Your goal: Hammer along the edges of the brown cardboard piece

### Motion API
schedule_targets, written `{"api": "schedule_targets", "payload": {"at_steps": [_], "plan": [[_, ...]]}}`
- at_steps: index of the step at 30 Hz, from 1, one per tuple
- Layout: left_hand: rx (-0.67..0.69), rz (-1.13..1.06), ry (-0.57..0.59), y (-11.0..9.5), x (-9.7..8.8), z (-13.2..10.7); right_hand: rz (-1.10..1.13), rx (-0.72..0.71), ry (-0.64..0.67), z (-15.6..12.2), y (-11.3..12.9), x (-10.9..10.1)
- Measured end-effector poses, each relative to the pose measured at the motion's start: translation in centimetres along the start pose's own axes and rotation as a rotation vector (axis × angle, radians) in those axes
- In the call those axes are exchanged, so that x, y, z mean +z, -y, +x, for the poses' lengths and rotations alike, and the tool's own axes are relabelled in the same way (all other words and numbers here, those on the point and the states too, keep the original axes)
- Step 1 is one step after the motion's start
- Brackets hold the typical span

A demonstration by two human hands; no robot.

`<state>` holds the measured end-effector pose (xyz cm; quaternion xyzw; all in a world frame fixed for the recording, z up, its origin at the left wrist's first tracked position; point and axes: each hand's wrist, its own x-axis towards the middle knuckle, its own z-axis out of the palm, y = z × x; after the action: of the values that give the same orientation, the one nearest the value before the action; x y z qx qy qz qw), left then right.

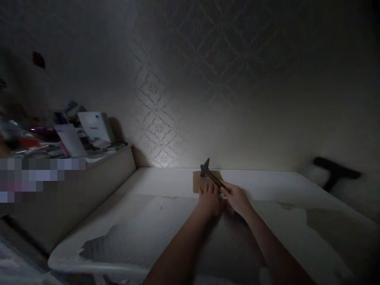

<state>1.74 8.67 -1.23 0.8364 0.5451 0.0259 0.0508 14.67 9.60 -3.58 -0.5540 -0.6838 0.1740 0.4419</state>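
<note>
A flat brown piece (197, 185), like cardboard or thin board, lies on the white table near the wall. My left hand (209, 200) rests on its lower edge with the fingers spread. My right hand (236, 198) is wrapped round the handle of a hammer (214, 179). The hammer slants up to the left, its dark head over the upper part of the brown piece. Just beyond my left fingertips, a row of tiny marks or bits shows on the brown piece, too small to name.
The white table (252, 182) has a worn, partly peeled covering. On the left stands a higher cabinet (97, 182) crowded with a white box (95, 126) and other items. Patterned wallpaper (160, 128) rises behind. A dark T-shaped object (335, 170) is at the right.
</note>
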Motion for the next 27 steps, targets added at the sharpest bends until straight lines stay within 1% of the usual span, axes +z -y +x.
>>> {"api": "schedule_targets", "payload": {"at_steps": [7,12,17,22,25,27], "plan": [[0.008,-0.001,0.006,0.00,-0.30,-0.31,-0.005,-0.005,0.001,-0.14,0.45,-0.13],[0.004,-0.011,-0.012,0.01,-0.17,-0.25,0.010,-0.010,-0.009,-0.24,0.67,-0.28],[0.008,-0.022,-0.004,0.08,-0.06,-0.02,-0.026,0.017,0.015,-0.17,0.35,-0.29],[-0.004,-0.028,-0.006,0.09,0.05,0.03,-0.009,-0.007,0.003,-0.13,-0.11,-0.20],[0.002,-0.025,-0.022,0.14,0.17,0.06,-0.021,0.011,0.002,-0.19,-0.08,-0.22],[0.004,-0.016,-0.021,0.17,0.18,0.07,-0.008,-0.005,-0.014,-0.26,0.03,-0.26]]}}
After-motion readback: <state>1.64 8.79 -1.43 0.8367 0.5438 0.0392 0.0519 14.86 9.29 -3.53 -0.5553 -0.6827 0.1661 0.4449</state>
